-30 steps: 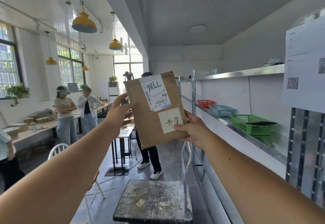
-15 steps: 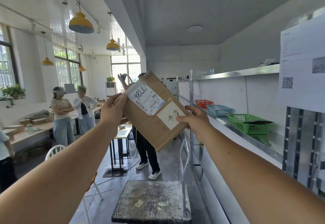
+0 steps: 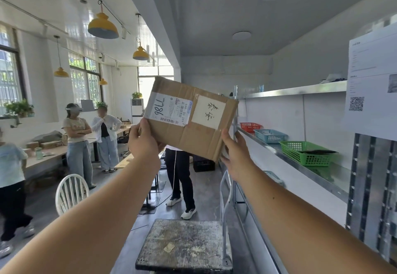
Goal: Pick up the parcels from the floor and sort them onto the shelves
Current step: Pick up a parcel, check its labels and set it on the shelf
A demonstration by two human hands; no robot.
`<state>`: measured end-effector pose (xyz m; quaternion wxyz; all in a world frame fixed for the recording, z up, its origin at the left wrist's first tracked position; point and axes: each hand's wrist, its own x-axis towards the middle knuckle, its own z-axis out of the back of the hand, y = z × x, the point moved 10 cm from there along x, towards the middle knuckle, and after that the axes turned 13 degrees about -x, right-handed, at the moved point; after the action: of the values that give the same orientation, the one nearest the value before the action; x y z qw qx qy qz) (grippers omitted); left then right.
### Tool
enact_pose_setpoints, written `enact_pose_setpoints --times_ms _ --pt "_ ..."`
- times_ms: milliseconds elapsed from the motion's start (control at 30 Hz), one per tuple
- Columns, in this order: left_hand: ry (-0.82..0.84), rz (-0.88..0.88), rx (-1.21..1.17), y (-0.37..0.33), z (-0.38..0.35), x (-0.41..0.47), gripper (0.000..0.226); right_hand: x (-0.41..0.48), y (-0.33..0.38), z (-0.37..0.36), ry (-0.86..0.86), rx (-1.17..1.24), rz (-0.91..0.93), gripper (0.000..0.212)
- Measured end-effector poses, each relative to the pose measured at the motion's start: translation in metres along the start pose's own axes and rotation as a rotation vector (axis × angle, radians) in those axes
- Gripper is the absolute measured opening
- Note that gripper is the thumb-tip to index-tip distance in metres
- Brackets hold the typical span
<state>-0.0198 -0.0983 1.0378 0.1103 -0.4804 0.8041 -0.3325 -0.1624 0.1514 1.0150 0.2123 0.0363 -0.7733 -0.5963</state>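
At the lower centre of the frame stands a scuffed metal platform, with a white spindle-back chair to its left. Both forearms reach up past them. The left hand grips the cardboard parcel at its lower left corner, thumb on the front face. The right hand clasps the lower right corner, thumb in front and fingers behind.

The parcel is held in the air mid-frame, tilted down to the right, with its shipping label marked "98LL" beside a white handwritten note. It hides the upper body of a person in dark trousers standing just behind.

Along the right runs metal shelving holding a green basket, a blue basket and a red basket; a printed sheet with a QR code hangs at the right edge. Two people stand by a table at the far left.
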Motion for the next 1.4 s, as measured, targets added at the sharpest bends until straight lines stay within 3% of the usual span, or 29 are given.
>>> enact_pose_setpoints --times_ms 67,133,267,367,433,1033,1167,1400 --pt "-0.025 0.022 -0.097 0.007 0.0 -0.003 0.027 -0.004 -0.015 -0.01 0.076 0.034 -0.092 0.128" --pt "-0.026 0.022 -0.16 0.012 -0.003 -0.006 0.029 -0.008 -0.024 -0.02 0.145 0.067 -0.146 0.136" --pt "-0.044 0.048 -0.198 0.024 -0.004 -0.011 0.034 -0.011 -0.027 -0.04 0.17 0.271 -0.175 0.125" --pt "-0.068 0.093 -0.258 0.038 -0.002 -0.019 0.029 -0.008 -0.025 -0.04 0.033 0.458 -0.133 0.124" --pt "-0.083 0.121 -0.297 0.046 -0.001 -0.025 0.027 -0.007 -0.024 -0.039 -0.029 0.532 -0.102 0.11" --pt "-0.106 0.239 -0.439 0.089 0.003 -0.052 0.017 -0.001 -0.024 -0.066 0.033 0.513 -0.072 0.07" --pt "-0.002 0.294 -0.38 0.088 0.003 -0.047 0.044 0.001 -0.018 -0.069 0.067 0.564 -0.061 0.082" --pt "0.129 0.274 0.045 0.076 0.018 -0.035 0.04 0.011 -0.016 -0.052 0.044 0.562 -0.045 0.07"
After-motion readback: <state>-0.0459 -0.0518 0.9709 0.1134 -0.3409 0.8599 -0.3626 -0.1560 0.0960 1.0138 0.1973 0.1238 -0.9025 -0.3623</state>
